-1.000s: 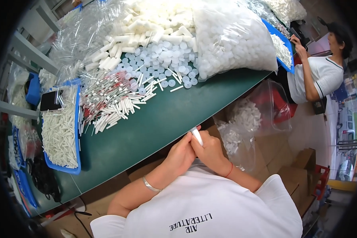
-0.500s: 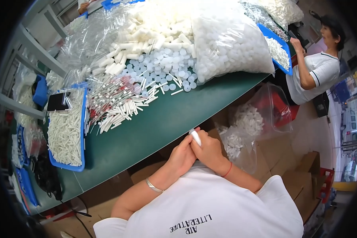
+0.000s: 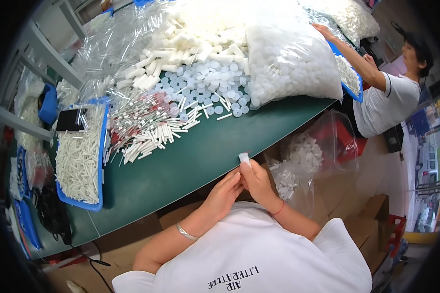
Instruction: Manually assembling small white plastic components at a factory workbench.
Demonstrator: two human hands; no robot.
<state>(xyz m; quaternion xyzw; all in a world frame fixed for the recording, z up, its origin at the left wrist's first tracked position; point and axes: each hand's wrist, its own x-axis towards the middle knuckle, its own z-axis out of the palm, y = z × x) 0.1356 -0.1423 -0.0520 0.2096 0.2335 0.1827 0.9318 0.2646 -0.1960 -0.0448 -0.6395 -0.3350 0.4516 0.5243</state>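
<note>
My right hand point(image 3: 260, 184) is closed on a short white plastic tube point(image 3: 244, 159), which sticks up past the thumb and fingers at the table's near edge. Beside it, my left hand point(image 3: 223, 194) has its fingers drawn together, their tips against the right hand. What the left fingers hold, if anything, is hidden. Beyond them on the green table point(image 3: 176, 178) lie a pile of thin white sticks point(image 3: 156, 139), translucent round caps point(image 3: 215, 83) and thick white tubes point(image 3: 156, 66).
A blue tray point(image 3: 101, 180) of short white sticks stands at left, a dark phone point(image 3: 71, 120) on it. A large clear bag point(image 3: 291, 63) of caps sits at the far right. Below the edge is a bag of white pieces point(image 3: 305, 151). A co-worker point(image 3: 386, 105) reaches in from the right.
The white tube has risen slightly and shows more above my right hand. My left hand has slid a little down and away. The co-worker's arm has stretched out over the table.
</note>
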